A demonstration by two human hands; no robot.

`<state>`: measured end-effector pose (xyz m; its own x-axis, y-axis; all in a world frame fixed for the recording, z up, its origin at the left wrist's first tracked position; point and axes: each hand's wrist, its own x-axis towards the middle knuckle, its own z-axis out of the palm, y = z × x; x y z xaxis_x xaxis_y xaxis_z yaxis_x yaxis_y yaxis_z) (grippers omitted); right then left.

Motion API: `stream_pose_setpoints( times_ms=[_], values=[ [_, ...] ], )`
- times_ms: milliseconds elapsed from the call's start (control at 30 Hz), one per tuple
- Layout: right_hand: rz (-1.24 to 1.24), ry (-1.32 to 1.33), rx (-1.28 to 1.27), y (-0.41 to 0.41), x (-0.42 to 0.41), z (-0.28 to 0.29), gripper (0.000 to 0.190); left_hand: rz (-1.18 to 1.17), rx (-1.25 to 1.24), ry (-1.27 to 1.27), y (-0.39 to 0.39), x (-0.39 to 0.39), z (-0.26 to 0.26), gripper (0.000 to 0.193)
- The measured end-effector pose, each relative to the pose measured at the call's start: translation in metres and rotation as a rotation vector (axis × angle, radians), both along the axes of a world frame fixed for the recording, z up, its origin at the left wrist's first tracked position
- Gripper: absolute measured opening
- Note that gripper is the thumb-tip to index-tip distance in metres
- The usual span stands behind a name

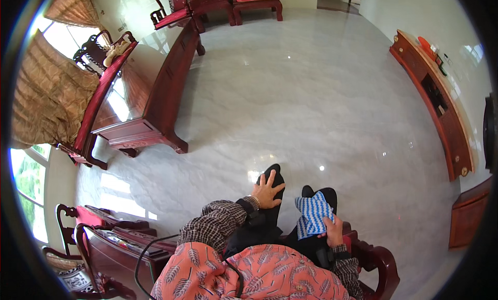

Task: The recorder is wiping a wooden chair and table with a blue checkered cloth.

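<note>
Between the fingers and thumb of my right hand (pixel 333 228) is a folded cloth (pixel 314 214) with blue and white zigzag stripes. It hangs over my right leg and hides part of the black shoe (pixel 331 196) below. My left hand (pixel 266 193) holds nothing. Its fingers are spread above my left leg, with the tip of the other black shoe (pixel 275 168) just beyond them. Whether that hand touches the leg is not plain. I am seated on a dark red wooden chair whose carved armrest (pixel 383 261) shows at my right.
A long glass-topped wooden table (pixel 163 93) and a red-cushioned bench (pixel 105 78) stand at the left. Beside me at lower left is a wooden side table (pixel 120 257) with a black cable (pixel 140 257) near it. A low cabinet (pixel 432 105) lines the right wall.
</note>
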<state>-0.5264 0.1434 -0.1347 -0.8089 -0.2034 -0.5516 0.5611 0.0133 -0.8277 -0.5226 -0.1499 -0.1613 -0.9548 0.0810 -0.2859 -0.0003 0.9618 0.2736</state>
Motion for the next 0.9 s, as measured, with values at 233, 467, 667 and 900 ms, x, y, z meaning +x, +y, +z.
stream_pose_setpoints(
  times_ms=[233,467,667,900],
  values=[
    [0.049,0.024,-0.045,-0.002,0.003,-0.006,0.017,0.026,-0.006,0.059,-0.003,0.001,-0.012,0.061],
    [-0.032,0.062,0.028,0.011,0.007,-0.028,0.015,-0.011,-0.067,-0.023,0.006,-0.009,-0.003,0.059],
    [-0.014,0.072,0.010,0.007,0.004,-0.024,0.015,-0.004,-0.090,0.011,0.005,-0.009,0.001,0.059],
    [0.012,0.080,-0.003,0.007,0.002,-0.022,0.015,-0.005,-0.065,0.001,0.006,-0.010,0.001,0.058]
  ],
)
